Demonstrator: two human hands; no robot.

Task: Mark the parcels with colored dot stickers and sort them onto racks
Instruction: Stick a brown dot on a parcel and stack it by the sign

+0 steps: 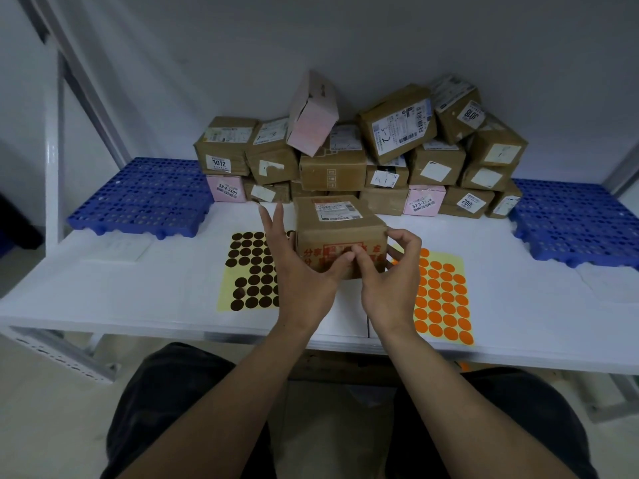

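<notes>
A white table (166,299) takes the middle of the view. A thin seam (368,328) cuts its front edge near the centre. On the left part of the table lies a flat white card (119,248), and one more pale sheet (610,283) lies at the far right. Behind the table is a plain grey-white wall (311,36). At the left a white metal post (52,174) stands upright, and a slanted grey bar (83,74) crosses it higher up. Another slanted bar (620,171) shows at the right edge. Under the table on the left, a metal strip with holes (65,356) hangs tilted above the pale floor (38,430). At the far left edge there is a blue shape (5,252), too cut off to name.
</notes>
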